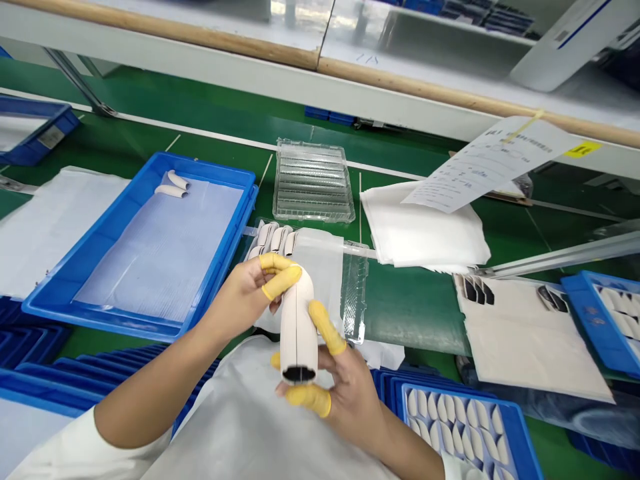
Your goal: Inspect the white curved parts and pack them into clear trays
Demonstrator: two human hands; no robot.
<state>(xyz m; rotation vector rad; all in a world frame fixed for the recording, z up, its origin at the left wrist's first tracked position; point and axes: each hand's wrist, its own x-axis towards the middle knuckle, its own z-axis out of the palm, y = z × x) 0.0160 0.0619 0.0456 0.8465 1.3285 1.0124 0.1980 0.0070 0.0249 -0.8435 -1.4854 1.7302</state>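
A beige curved tube-like sleeve [296, 327], with a dark line down its middle and a dark open lower end, is held upright in front of me. My left hand [255, 283] pinches its rounded top between thumb and finger. Around the lower part curl the fingers of my right hand [345, 377]. Yellow finger cots cover several fingertips on both hands. Just beyond the hands lies a clear plastic tray [356, 300] with several similar beige sleeves [274, 235] at its left and a white sheet [320, 250] over part of it.
A blue tray [213, 280] at left holds two beige pieces [173, 189] on a lining sheet. Behind stands a ridged clear tray [314, 180]. White sheets [425, 227] lie right of it under a hanging paper [493, 163]. Another blue tray [525, 427] of beige pieces is at lower right.
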